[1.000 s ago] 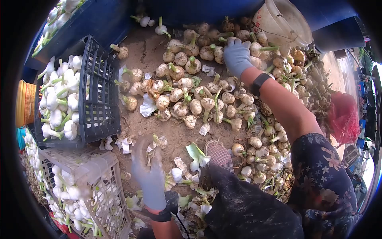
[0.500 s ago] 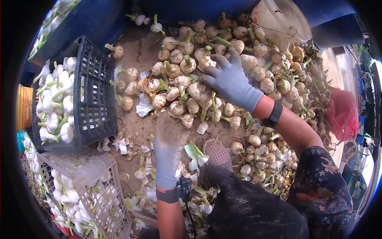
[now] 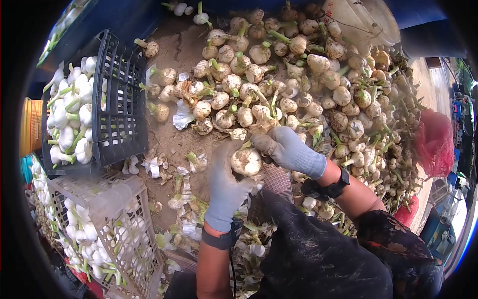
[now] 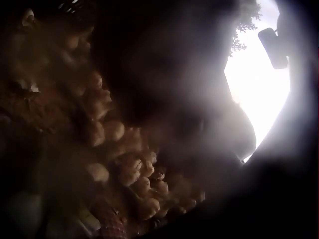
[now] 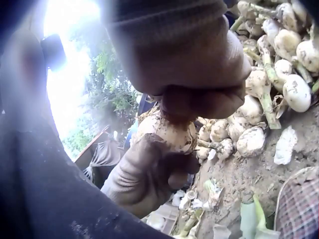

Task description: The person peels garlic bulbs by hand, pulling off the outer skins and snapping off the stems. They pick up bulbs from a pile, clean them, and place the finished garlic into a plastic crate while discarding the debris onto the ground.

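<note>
A soil-stained garlic bulb is held in front of the person, above the shoe. The gloved left hand grips it from the left, thumb and fingers around its side. From the right, the gloved right hand pinches at the bulb's edge with curled fingers. Seen from the right wrist, the curled right hand covers the upper end of the garlic bulb, while the left hand cups it below. Dark blur fills much of the left wrist view, hiding the held bulb there.
Many unpeeled garlic bulbs lie on the ground ahead and to the right. A dark crate and a pale crate, both with white bulbs, stand left. A whitish bucket is at the back; peeled skins litter the ground.
The right hand has come back from the far pile toward the body. The left hand has moved up and right to meet it, and a garlic bulb is now held between them.
</note>
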Available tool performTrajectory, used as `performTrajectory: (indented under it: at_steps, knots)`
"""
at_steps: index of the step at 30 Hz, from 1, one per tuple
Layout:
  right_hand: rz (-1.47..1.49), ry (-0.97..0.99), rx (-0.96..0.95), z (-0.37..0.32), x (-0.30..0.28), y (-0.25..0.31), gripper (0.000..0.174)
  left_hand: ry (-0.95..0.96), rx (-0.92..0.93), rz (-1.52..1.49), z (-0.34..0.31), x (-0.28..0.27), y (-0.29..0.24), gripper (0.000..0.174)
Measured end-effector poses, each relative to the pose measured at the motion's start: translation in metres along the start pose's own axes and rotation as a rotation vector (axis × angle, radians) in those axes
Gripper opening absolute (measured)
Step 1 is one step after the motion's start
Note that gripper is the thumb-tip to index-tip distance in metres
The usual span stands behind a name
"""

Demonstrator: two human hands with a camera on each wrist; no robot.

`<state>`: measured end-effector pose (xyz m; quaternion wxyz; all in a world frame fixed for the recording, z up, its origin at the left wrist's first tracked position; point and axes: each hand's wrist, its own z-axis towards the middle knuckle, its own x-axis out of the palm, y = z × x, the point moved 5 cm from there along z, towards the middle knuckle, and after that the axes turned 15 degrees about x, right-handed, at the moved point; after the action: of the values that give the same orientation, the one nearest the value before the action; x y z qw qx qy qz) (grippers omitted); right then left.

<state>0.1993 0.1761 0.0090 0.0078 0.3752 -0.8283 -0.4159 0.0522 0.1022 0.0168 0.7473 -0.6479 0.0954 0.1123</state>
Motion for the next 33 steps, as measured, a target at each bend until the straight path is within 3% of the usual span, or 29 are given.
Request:
performTrajectory:
  at_steps: [1,2,6,9,10,11,13,15,17,19,21,22,25,26,27,29,30,31,33]
  knots:
    - [0.019,0.015,0.023,-0.002,0.010,-0.009,0.056,0.059,-0.016,0.105,-0.005,-0.004,-0.001,0.073]
    - [0.038,0.081,0.047,-0.006,0.015,-0.005,0.054,-0.005,-0.099,-0.082,-0.014,-0.003,0.003,0.072]
    - [0.107,0.260,0.054,-0.019,0.032,0.007,0.045,-0.044,-0.174,-0.134,-0.030,-0.017,0.004,0.070]
    - [0.154,0.251,0.085,-0.024,0.039,0.008,0.042,-0.190,-0.366,-0.495,-0.043,-0.023,0.018,0.081]
    - [0.178,0.276,0.091,-0.025,0.039,0.009,0.035,-0.123,-0.217,-0.408,-0.045,-0.027,0.023,0.083]
    - [0.177,0.283,0.092,-0.024,0.044,0.004,0.035,-0.128,-0.222,-0.405,-0.046,-0.028,0.021,0.083]
    - [-0.243,-0.097,-0.381,-0.029,0.046,0.012,0.025,-0.437,-0.471,-1.072,-0.055,-0.025,0.023,0.085]
    - [-0.394,-0.075,-0.413,-0.030,0.046,0.019,0.021,-0.536,-0.517,-1.119,-0.058,-0.021,0.033,0.084]
    - [-0.438,-0.276,-0.600,-0.026,0.047,0.017,0.023,-0.449,-0.650,-1.255,-0.057,-0.013,0.032,0.085]
    - [-0.311,-0.254,-0.556,-0.022,0.052,0.012,0.022,-0.448,-0.627,-1.183,-0.059,-0.014,0.032,0.082]
    - [0.409,0.319,-0.024,-0.019,0.065,0.004,0.022,-0.174,-0.412,-0.675,-0.061,-0.019,0.020,0.086]
    - [0.388,0.371,0.077,-0.014,0.065,-0.003,0.021,-0.125,-0.316,-0.484,-0.060,-0.021,0.023,0.084]
    - [0.408,0.312,0.053,-0.010,0.073,-0.011,0.019,-0.083,-0.377,-0.518,-0.060,-0.035,0.015,0.078]
    - [0.395,0.324,0.070,-0.011,0.073,-0.008,0.018,-0.214,-0.537,-0.655,-0.058,-0.037,0.000,0.070]
    - [0.397,0.324,0.070,-0.017,0.071,-0.002,0.018,-0.213,-0.538,-0.654,-0.056,-0.036,0.006,0.070]
    - [0.299,0.447,-0.179,-0.041,0.074,0.021,0.018,-0.555,-0.393,-0.074,-0.052,-0.062,0.020,0.067]
    - [0.239,0.443,-0.253,-0.041,0.077,0.019,0.018,-0.621,-0.397,-0.276,-0.051,-0.056,0.022,0.061]
    - [0.230,0.436,-0.246,-0.034,0.078,0.010,0.018,-0.620,-0.397,-0.289,-0.054,-0.054,0.024,0.061]
    - [0.200,0.440,-0.095,-0.019,0.071,0.003,0.020,-0.250,-0.018,0.004,-0.046,-0.042,0.008,0.056]
